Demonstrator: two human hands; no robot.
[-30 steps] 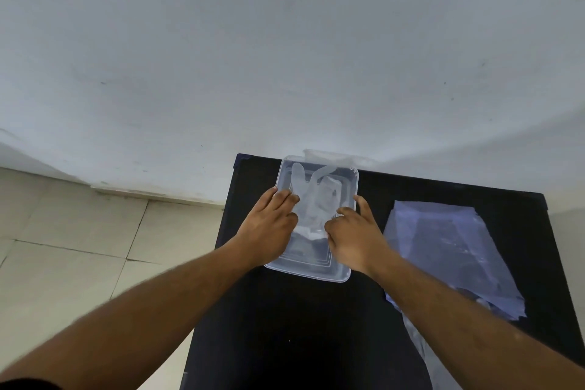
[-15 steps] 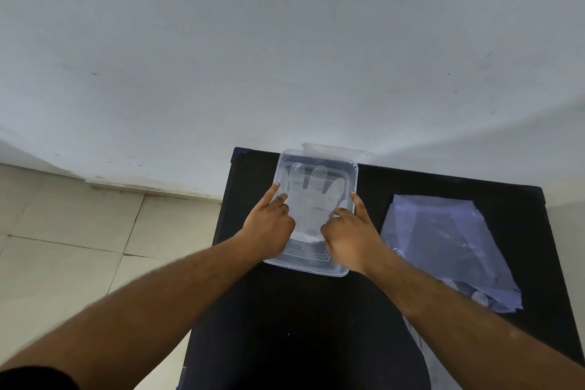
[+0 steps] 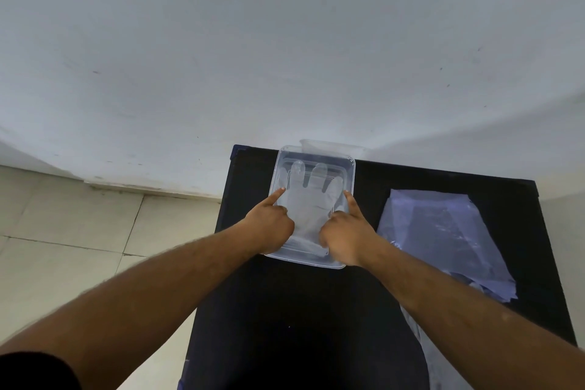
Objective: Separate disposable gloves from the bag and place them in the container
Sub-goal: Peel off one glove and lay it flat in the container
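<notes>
A clear plastic container (image 3: 350,168) stands at the far edge of the black table (image 3: 300,326). A translucent disposable glove (image 3: 311,196) lies flat inside it, fingers pointing away from me. My left hand (image 3: 269,228) rests on the glove's left side and my right hand (image 3: 346,234) on its right side. Each has its index finger stretched out along the glove's edge and its other fingers curled. The bluish plastic bag (image 3: 443,231) lies flat on the table to the right, apart from both hands.
Another clear plastic piece (image 3: 332,146) sits just behind the container against the white wall (image 3: 285,57). The table's left edge drops to a tiled floor (image 3: 63,231). Part of the bag trails toward the table's near right.
The crumpled glove has been spread flat in the container. Both hands went from flat fingers on the glove to curled hands with only the index fingers extended, moving apart to its sides.
</notes>
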